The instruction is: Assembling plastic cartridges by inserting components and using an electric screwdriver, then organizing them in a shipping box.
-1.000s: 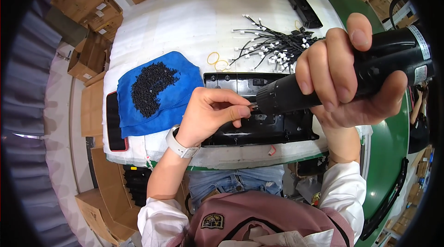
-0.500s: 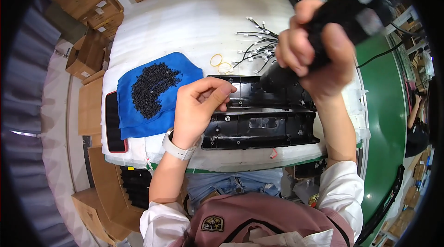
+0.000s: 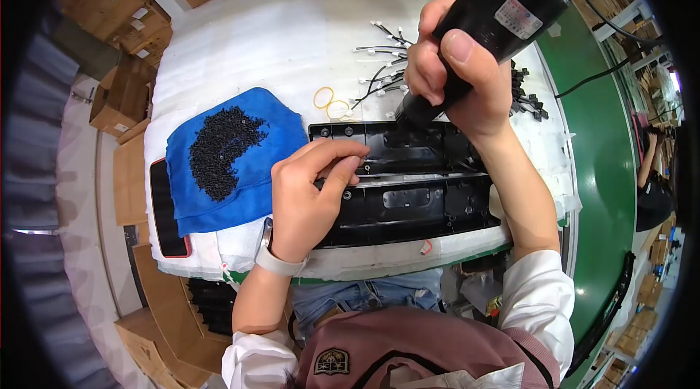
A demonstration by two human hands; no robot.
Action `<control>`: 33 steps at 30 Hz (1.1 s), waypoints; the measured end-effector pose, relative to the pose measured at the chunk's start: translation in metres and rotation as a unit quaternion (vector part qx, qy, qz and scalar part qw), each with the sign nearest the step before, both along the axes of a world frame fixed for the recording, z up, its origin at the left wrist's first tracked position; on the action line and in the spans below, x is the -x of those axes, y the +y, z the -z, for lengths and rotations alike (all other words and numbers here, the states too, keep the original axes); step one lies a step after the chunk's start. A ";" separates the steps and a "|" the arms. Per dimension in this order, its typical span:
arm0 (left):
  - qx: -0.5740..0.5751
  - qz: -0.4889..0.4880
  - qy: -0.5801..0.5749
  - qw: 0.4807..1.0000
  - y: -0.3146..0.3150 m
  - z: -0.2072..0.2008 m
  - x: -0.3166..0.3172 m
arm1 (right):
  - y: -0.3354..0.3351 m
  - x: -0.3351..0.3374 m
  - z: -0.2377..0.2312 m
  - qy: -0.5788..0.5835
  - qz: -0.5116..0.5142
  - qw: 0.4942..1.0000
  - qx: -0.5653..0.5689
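Observation:
My right hand [image 3: 472, 79] grips a black corded electric screwdriver [image 3: 503, 17], tilted with its dark nose down to the left over the upper black plastic housing [image 3: 397, 158]. The screwdriver's bit cannot be made out. Thumb and index finger of my left hand [image 3: 306, 186] are bent together in a pinch over that housing's left part; whatever sits between them is too small to see. A second black housing [image 3: 408, 220] lies just below the first, nearer to me. To the left, a heap of small black screws [image 3: 222, 152] rests on a folded blue cloth [image 3: 273, 123].
Black cables with white connectors [image 3: 383, 72] lie beyond the housings, beside yellow rubber bands [image 3: 324, 97]. A phone-like dark slab with a red edge [image 3: 168, 214] sits partly under the cloth. Cardboard boxes [image 3: 120, 94] stand left. The screwdriver's cord [image 3: 601, 72] runs off right.
My right hand and the screwdriver have shifted left and now look sharper. My left hand has moved slightly nearer to me, still pinched. The whole view has shifted a little.

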State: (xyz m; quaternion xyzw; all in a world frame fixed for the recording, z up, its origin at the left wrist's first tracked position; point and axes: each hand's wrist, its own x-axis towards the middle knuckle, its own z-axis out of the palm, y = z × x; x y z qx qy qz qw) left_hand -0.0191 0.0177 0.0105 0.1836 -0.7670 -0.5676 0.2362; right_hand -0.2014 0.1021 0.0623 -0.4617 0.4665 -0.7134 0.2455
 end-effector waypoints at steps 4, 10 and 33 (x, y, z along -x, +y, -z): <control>0.043 -0.018 -0.010 0.999 0.001 -0.003 -0.001 | -0.003 -0.001 0.002 -0.075 -0.008 0.995 0.067; 0.114 -0.048 0.005 0.992 0.000 -0.002 0.000 | 0.000 -0.001 0.001 -0.031 -0.007 0.999 0.033; 0.171 -0.007 -0.030 0.985 -0.005 0.006 0.005 | -0.010 -0.007 -0.001 -0.010 0.020 0.999 -0.038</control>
